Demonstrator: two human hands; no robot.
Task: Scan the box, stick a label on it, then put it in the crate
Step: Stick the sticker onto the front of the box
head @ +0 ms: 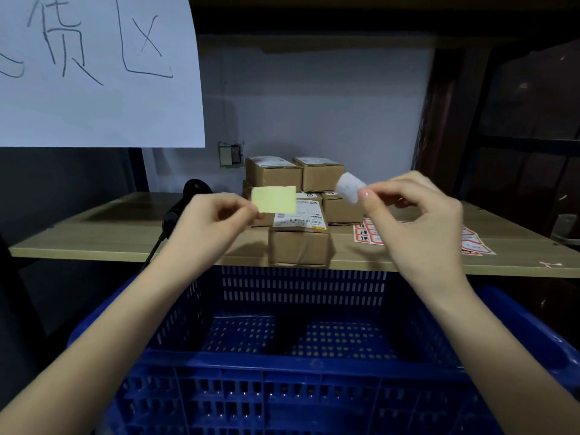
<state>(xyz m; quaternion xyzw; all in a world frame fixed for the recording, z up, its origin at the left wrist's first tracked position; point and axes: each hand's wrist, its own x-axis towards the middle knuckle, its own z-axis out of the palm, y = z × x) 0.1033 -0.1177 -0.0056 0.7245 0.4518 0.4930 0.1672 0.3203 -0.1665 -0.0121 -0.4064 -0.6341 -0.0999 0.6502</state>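
Evidently mid-label step: the sticker looks peeled from its backing and not yet on the box; whether the scan is done cannot be told.
Left hand: raised above the counter edge, thumb and forefinger pinched on a pale yellow backing slip, other fingers loosely curled.
Right hand: raised at matching height, well apart from the left, fingertips nipped on a curled white label; its free end bends up and left.
Forearms: both reach forward over the crate, wrists level, palms turned roughly toward each other.
Box: on the counter at its near edge, between and below the two hands, top face already carrying a printed shipping slip; untouched.
Crate: blue, perforated, directly below the counter edge; I see no box in it.
Scanner: black, on the counter behind the left hand, cable trailing down.
Other stock: stacked boxes behind; sheets of red-bordered stickers lying to the right.
Next move, my reading: bring the label down flat on a bare patch of the box and press it smooth, ditch the backing, then lift the box into the crate.
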